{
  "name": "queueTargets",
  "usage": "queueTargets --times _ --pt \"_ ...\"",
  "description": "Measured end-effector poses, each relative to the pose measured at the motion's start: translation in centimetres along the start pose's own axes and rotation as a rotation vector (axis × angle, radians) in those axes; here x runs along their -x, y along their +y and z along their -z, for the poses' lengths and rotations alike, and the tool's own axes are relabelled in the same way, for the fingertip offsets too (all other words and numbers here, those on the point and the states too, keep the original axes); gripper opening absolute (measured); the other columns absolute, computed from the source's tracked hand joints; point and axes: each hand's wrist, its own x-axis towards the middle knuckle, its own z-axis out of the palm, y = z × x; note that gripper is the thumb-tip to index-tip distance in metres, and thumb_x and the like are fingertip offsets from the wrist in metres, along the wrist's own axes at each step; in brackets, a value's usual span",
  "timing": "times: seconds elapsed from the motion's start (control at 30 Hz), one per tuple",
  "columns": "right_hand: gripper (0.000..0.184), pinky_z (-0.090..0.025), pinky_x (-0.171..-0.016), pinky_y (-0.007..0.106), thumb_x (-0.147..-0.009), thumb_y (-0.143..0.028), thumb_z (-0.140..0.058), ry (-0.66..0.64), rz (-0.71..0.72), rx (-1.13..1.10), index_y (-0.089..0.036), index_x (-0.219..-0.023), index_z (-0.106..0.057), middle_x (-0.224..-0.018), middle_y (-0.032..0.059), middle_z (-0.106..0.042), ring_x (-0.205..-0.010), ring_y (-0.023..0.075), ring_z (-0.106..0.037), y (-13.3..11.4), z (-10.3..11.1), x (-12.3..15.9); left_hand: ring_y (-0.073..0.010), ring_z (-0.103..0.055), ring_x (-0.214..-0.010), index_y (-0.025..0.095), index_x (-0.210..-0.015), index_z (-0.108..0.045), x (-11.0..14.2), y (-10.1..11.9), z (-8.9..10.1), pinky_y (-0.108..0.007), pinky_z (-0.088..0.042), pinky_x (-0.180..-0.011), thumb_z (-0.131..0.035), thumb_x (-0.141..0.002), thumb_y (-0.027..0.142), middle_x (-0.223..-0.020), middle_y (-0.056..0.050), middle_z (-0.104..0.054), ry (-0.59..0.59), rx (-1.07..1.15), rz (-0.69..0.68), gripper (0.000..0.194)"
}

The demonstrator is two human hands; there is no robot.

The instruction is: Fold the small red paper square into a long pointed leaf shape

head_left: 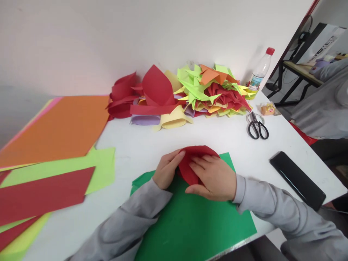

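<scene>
A curved sheet of red paper (190, 174) is held above a green sheet (198, 224) at the table's front. My left hand (167, 168) grips the red paper's left edge between thumb and fingers. Against the paper's inner face lie the stretched fingers of my right hand (214, 175), with its thumb spread away below them. Part of the red paper is hidden behind this hand.
Rolled paper pieces (157, 87) and a pile of folded paper shapes (212, 90) lie along the wall. Coloured sheets (59, 127) are stacked at left. To the right are scissors (257, 127), a bottle (261, 70), a wrapped snack (268, 108) and a black phone (297, 179). Another person's grey sleeve (323, 105) shows beyond.
</scene>
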Motion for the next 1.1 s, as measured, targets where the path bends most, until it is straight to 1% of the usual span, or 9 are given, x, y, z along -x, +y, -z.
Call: queueTargets --times 0.07,0.13,0.27,0.37,0.47,0.63,0.83,0.97,1.1 --pt "0.064 -0.042 -0.093 0.047 -0.089 -0.062 -0.034 -0.013 0.007 0.005 -0.008 -0.116 -0.057 -0.118 0.0193 -0.061 -0.107 0.0303 -0.055 0.2 -0.2 -0.3 -0.0280 -0.062 -0.102 0.014 -0.101 -0.070 0.1 0.2 0.0 -0.040 -0.047 -0.095 -0.059 -0.079 0.051 -0.102 -0.009 -0.072 0.058 -0.043 -0.047 0.044" --pt "0.064 -0.042 -0.093 0.046 -0.089 -0.062 -0.034 -0.022 0.005 0.002 -0.009 -0.116 -0.057 -0.119 0.0189 -0.061 -0.108 0.0300 -0.054 0.4 -0.4 -0.4 -0.0257 -0.063 -0.099 0.015 -0.097 -0.071 0.4 0.5 -0.1 -0.036 -0.049 -0.091 -0.062 -0.077 0.048 -0.101 -0.007 -0.072 0.129 -0.097 -0.096 0.039" --pt "0.069 -0.042 -0.092 0.046 -0.087 -0.065 -0.035 -0.023 -0.003 0.013 -0.008 -0.120 -0.056 -0.123 0.0181 -0.059 -0.104 0.0302 -0.055 0.6 -0.8 -0.2 -0.0190 -0.065 -0.076 0.017 -0.083 -0.070 1.3 1.0 -0.4 -0.028 -0.054 -0.070 -0.062 -0.077 0.044 -0.085 -0.003 -0.072 0.305 -0.249 -0.150 0.029" --pt "0.071 -0.040 -0.094 0.047 -0.086 -0.065 -0.036 -0.015 0.005 0.013 -0.008 -0.123 -0.054 -0.127 0.0174 -0.056 -0.106 0.0305 -0.053 0.6 -1.0 -0.1 -0.0160 -0.064 -0.068 0.018 -0.078 -0.069 2.3 1.0 -0.6 -0.025 -0.054 -0.064 -0.059 -0.079 0.042 -0.079 -0.001 -0.072 0.375 -0.364 -0.168 0.026" --pt "0.070 -0.040 -0.094 0.047 -0.086 -0.065 -0.036 0.007 0.020 0.002 -0.010 -0.126 -0.051 -0.131 0.0168 -0.054 -0.108 0.0302 -0.052 0.7 -1.2 0.0 -0.0176 -0.066 -0.072 0.019 -0.082 -0.071 3.2 0.8 -0.7 -0.027 -0.055 -0.069 -0.058 -0.081 0.042 -0.082 -0.001 -0.073 0.389 -0.436 -0.150 0.026" --pt "0.066 -0.041 -0.088 0.048 -0.088 -0.063 -0.036 0.025 0.060 0.019 -0.011 -0.124 -0.053 -0.128 0.0161 -0.057 -0.102 0.0301 -0.053 0.7 -1.3 0.0 -0.0213 -0.068 -0.080 0.020 -0.088 -0.073 4.1 0.4 -0.7 -0.032 -0.056 -0.078 -0.055 -0.083 0.043 -0.088 -0.001 -0.075 0.408 -0.500 -0.125 0.029" --pt "0.066 -0.040 -0.087 0.047 -0.088 -0.063 -0.035 0.018 0.049 0.040 -0.011 -0.124 -0.054 -0.127 0.0139 -0.058 -0.099 0.0300 -0.054 0.6 -1.2 -0.1 -0.0214 -0.069 -0.081 0.021 -0.089 -0.073 4.2 0.2 -0.7 -0.031 -0.057 -0.077 -0.055 -0.083 0.043 -0.089 0.000 -0.075 0.406 -0.523 -0.116 0.029" --pt "0.068 -0.040 -0.086 0.048 -0.087 -0.065 -0.034 -0.002 0.050 0.061 -0.011 -0.124 -0.053 -0.130 0.0131 -0.056 -0.099 0.0309 -0.052 0.6 -1.2 -0.1 -0.0215 -0.070 -0.080 0.021 -0.090 -0.073 4.2 0.1 -0.7 -0.031 -0.057 -0.075 -0.055 -0.083 0.042 -0.090 0.000 -0.075 0.392 -0.552 -0.151 0.028" --pt "0.071 -0.041 -0.084 0.048 -0.086 -0.068 -0.032 -0.020 0.058 0.071 -0.012 -0.124 -0.053 -0.130 0.0136 -0.056 -0.098 0.0313 -0.052 0.6 -1.3 -0.1 -0.0221 -0.070 -0.082 0.021 -0.090 -0.074 4.3 0.1 -0.8 -0.031 -0.057 -0.078 -0.056 -0.083 0.039 -0.092 0.000 -0.075 0.385 -0.565 -0.180 0.027"
